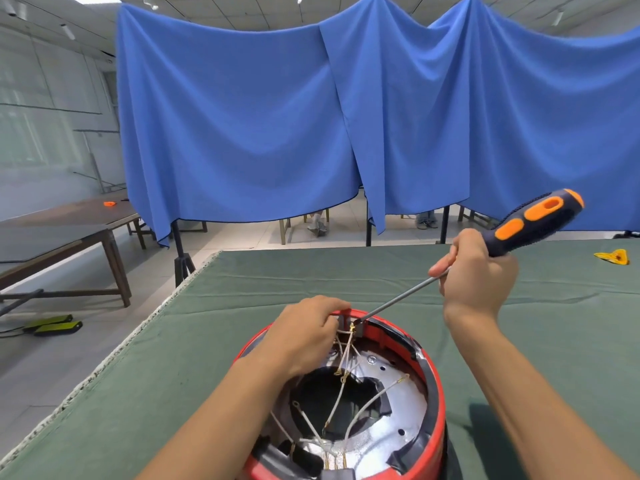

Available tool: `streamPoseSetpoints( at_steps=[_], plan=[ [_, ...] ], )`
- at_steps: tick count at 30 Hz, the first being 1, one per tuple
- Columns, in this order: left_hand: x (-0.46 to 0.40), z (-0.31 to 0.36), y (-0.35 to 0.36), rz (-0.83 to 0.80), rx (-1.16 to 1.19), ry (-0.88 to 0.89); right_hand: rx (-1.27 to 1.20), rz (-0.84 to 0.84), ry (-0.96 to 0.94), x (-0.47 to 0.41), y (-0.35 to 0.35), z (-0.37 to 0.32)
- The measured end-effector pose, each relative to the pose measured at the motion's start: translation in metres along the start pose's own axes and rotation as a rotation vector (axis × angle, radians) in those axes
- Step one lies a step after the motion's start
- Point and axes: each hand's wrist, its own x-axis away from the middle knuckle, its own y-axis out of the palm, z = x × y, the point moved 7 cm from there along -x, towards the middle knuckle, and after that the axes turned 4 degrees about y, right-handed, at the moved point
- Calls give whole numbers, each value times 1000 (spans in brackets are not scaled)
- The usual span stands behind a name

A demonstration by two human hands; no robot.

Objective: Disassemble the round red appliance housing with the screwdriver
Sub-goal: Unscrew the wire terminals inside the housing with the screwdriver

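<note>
The desk (346,271) carried the open housing (437,403) at its near edge. The left hand (304,332) steadied the far rim, fingers curled over it, while the right hand (479,271) gripped the screwdriver (533,221), tip at a rim terminal, likely loosening a screw.

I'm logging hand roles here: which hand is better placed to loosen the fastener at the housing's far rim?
Right. The right hand grips the screwdriver, its tip at the far rim of the red housing; the left hand steadies that rim.

Blue drapes (242,116) at back, wood tables (69,223) left, pale tile floor (52,358), green-clothed bench (311,278).
</note>
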Motion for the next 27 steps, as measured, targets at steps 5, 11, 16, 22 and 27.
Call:
streamPoseSetpoints(
  at_steps=[5,11,16,22,27],
  plan=[
    [0,-2,1,24,-57,-7,-34,57,65,-2,-8,7],
    [2,-4,2,16,-101,-14,-9,-45,-71,17,5,-13],
    [2,-6,2,11,-100,-19,26,-142,-210,35,17,-30],
    [2,-8,3,10,-82,-18,47,-117,-36,38,19,-2],
    [1,-7,4,13,-70,-20,39,-141,-113,37,25,-16]
  ],
)
